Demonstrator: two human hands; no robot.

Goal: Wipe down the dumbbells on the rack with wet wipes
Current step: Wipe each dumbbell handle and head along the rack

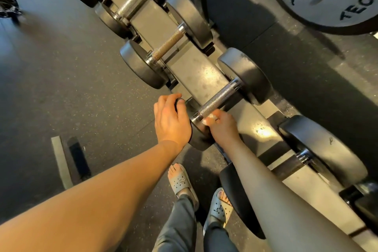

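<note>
The wet wipe point(209, 117) is mostly hidden inside the right hand point(222, 127); only white scraps show between the fingers. The left hand point(171, 120) covers part of the near head of the dumbbell point(218, 100). The weight plate point(327, 2) is cut off by the top and right edges, so its lettering is incomplete. The lower-right dumbbell point(319, 149) is blurred.
</note>
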